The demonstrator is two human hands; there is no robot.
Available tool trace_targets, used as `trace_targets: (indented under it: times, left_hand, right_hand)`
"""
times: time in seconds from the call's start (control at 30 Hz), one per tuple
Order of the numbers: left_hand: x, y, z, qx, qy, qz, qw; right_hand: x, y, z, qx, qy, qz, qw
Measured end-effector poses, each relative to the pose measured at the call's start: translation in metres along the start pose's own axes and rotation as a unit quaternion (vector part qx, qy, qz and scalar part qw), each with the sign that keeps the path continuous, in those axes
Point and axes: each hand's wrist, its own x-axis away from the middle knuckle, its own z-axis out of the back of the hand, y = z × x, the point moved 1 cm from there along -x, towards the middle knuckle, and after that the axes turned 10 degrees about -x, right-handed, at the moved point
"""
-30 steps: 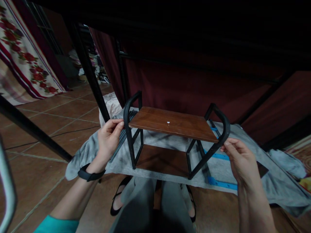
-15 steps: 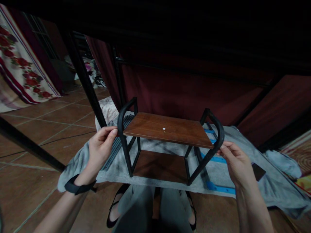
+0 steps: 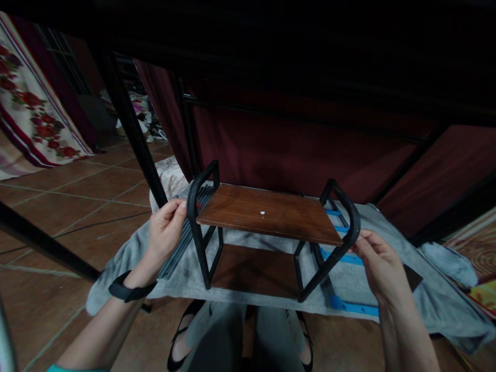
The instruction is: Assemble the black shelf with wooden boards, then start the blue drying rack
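A small two-tier rack with brown wooden shelves [image 3: 267,213] and black metal side frames stands on a grey cloth [image 3: 248,258] on the floor in front of me. My left hand [image 3: 165,235] pinches the left black frame [image 3: 192,206] near its top bend. Over on the other side, my right hand [image 3: 382,266] grips the right black frame [image 3: 351,227] with fingers curled round the tube. A black band sits on my left wrist. My knees and black shoes show below the rack.
Blue strips [image 3: 351,305] and dark rods [image 3: 182,243] lie on the grey cloth beside the rack. Black metal bed-frame posts [image 3: 134,139] rise at left. A dark red curtain [image 3: 294,150] hangs behind. Tiled floor [image 3: 73,206] spreads left, with a floral cloth [image 3: 27,103] beyond.
The view has shifted slightly, with the rack lower and a little left in the picture. Both hands keep their hold on the side frames; the rack looks unmoved on the cloth.
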Motion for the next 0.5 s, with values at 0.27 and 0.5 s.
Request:
trace_targets:
  times: [0.27,0.5]
  left_hand:
    - [-0.037,-0.05,-0.037,-0.061,-0.075,-0.009,0.995]
    - [-0.064,-0.066,-0.066,-0.012,-0.145,-0.021,0.989]
  right_hand:
    - [-0.032,0.019,-0.001,-0.025,0.015,-0.015,0.999]
    - [-0.068,0.041,-0.022,0.011,-0.002,-0.016,1.0]
